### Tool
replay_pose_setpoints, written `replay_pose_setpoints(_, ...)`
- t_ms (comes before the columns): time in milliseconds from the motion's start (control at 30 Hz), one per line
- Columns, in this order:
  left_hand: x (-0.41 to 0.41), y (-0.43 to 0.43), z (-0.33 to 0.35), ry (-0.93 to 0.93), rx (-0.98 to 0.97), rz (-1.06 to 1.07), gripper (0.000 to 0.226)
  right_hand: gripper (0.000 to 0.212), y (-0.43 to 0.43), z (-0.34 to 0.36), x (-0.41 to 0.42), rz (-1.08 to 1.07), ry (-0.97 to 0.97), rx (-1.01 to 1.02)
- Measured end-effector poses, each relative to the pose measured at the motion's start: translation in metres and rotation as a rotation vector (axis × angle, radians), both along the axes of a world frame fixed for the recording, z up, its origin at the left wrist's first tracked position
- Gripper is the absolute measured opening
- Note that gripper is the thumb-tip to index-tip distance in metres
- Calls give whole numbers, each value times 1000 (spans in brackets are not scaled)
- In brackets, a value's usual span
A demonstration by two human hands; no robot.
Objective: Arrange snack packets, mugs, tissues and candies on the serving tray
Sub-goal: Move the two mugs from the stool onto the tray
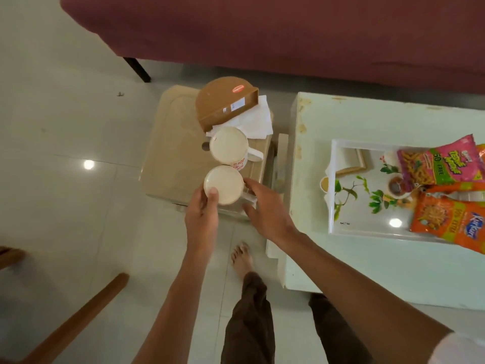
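Two white mugs stand on a beige stool (170,143). My left hand (203,214) grips the near mug (225,186), thumb on its rim. Just to the right of that mug my right hand (265,208) is open at its handle; whether it touches the handle I cannot tell. The far mug (229,148) with red print stands just behind. White tissues (256,119) lie under a brown holder (223,101). On the white table the serving tray (349,227) with leaf print holds a pink snack packet (438,164) and an orange snack packet (451,222).
A maroon sofa (288,30) runs along the back. The white table (367,266) stands right of the stool. A wooden chair arm (73,321) reaches in at lower left. My bare foot (242,258) rests on the tiled floor between stool and table.
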State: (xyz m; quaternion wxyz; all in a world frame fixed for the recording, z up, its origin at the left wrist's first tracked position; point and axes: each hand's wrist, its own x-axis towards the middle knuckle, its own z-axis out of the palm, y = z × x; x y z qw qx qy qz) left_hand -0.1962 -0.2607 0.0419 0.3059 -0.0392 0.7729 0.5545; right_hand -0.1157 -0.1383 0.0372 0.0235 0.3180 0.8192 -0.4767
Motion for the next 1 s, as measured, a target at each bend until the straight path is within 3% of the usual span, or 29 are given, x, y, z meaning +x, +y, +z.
replay_pose_setpoints(233,9,6,8,-34,25,68,36,28,0,9,13,-52,76,43)
replay_pose_setpoints(533,99,68,54,18,22,-2,36,37,56,43,113,-115,68,145)
replay_pose_setpoints(667,153,125,56,-15,50,-138,45,32,95,52,180,-266,70,225)
replay_pose_setpoints(767,188,165,50,-6,43,-256,39,28,128,48,222,-342,24,282)
replay_pose_setpoints(833,207,188,45,-3,38,-305,32,31,150,42,243,-345,-2,336)
replay_pose_setpoints(1000,244,227,29,24,-50,-409,42,34,186,23,284,-313,16,362)
